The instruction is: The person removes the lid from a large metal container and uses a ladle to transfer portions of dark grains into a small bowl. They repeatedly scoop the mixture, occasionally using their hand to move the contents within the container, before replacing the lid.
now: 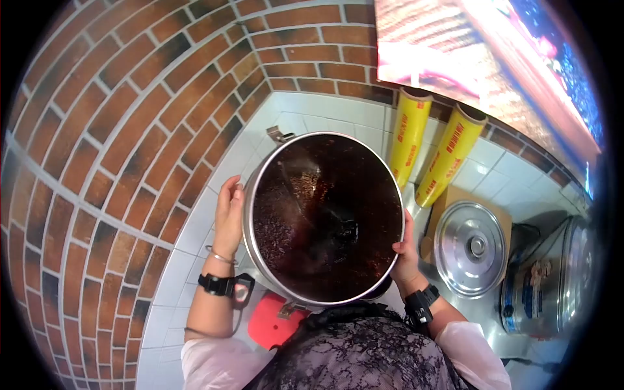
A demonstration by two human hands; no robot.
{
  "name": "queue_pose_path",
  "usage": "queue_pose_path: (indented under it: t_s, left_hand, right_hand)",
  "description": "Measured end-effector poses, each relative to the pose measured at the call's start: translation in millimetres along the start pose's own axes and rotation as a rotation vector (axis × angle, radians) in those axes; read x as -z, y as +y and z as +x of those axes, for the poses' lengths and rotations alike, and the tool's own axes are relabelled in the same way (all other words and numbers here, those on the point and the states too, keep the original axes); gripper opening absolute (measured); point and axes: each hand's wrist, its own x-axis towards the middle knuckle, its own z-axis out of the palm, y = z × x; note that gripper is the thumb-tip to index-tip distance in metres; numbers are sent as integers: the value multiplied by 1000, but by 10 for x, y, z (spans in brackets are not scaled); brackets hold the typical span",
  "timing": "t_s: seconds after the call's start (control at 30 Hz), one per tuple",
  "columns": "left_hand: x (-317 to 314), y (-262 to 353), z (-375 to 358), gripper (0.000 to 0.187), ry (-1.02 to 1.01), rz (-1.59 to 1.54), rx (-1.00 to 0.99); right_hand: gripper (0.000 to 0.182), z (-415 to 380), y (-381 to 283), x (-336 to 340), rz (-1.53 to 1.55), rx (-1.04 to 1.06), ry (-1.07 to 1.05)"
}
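Note:
A large round steel pot [258, 261] is in front of my body, its open top facing me. Dark brown, glossy liquid [305, 234] with some froth on the left side fills the view inside its rim. My left hand [229, 214] presses against the pot's left side, fingers pointing up along the wall. On the opposite side, my right hand [406, 253] grips the pot, with the thumb near the rim and the other fingers mostly hidden behind it. Metal clasps stick out at the pot's upper left and lower edge. What supports the pot's base is hidden.
Two yellow rolls [409, 133] with red print lean against the tiled wall. A steel lid [469, 247] lies on cardboard to the right, beside another steel container [546, 279]. A red object [273, 322] sits below the pot. Brick wall [130, 162] rises at left.

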Motion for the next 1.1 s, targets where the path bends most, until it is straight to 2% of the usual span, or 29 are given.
queue_pose_path:
  t_s: [0.03,0.1,0.13,0.17,0.23,0.37,0.43,0.47,0.5,0.57,0.7,0.77,0.8,0.83,0.9,0.93,0.97,1.07,1.1]
  left_hand:
    - [10,-72,45,55,39,89,-17]
    - [-35,-90,39,65,113,-78,155]
    - [-3,-285,95,75,68,-218,248]
    - [17,-472,126,69,66,-400,428]
    - [20,-372,102,61,-65,-509,436]
    - [30,-282,75,49,-58,-490,440]
    - [-8,-180,87,42,97,-482,274]
    - [-1,-36,56,40,122,-553,291]
    - [30,-73,85,42,135,-694,262]
    - [64,-20,107,46,166,-752,188]
    - [17,184,17,44,108,-782,182]
    - [18,129,-6,44,104,-788,106]
    - [45,59,-1,44,28,-659,39]
    - [59,-6,8,44,19,-658,45]
    - [93,-118,21,44,-4,-410,164]
    - [201,-263,60,47,-154,-235,119]
    - [221,-424,48,47,-162,-233,119]
    - [172,-446,40,67,-228,-600,314]
    - [149,-423,53,67,-243,-601,320]
  right_hand:
    - [93,-7,4,5,0,-8,-21]
    - [92,7,7,-5,-7,15,-38]
    - [94,-1,-63,-125,66,-5,28]
    - [94,13,-59,-140,61,-8,13]
    - [93,17,-62,-124,55,-13,17]
    - [90,24,-59,-94,31,2,18]
    - [88,25,-81,-101,55,-9,-25]
    - [86,19,-71,-95,39,14,-22]
    - [85,28,-78,-88,64,-2,-30]
    - [84,35,-24,-66,86,28,-30]
    - [84,55,-11,-88,113,38,-40]
    - [83,59,4,-70,153,29,-44]
    - [86,63,-4,-64,105,37,-58]
    - [86,59,0,-49,106,39,-48]
    - [87,49,19,-20,97,28,-29]
    - [87,42,16,-19,99,28,-21]
    - [87,44,5,-25,109,20,-30]
    - [88,36,-6,-15,101,17,-22]
    - [89,20,-5,-6,80,8,-20]
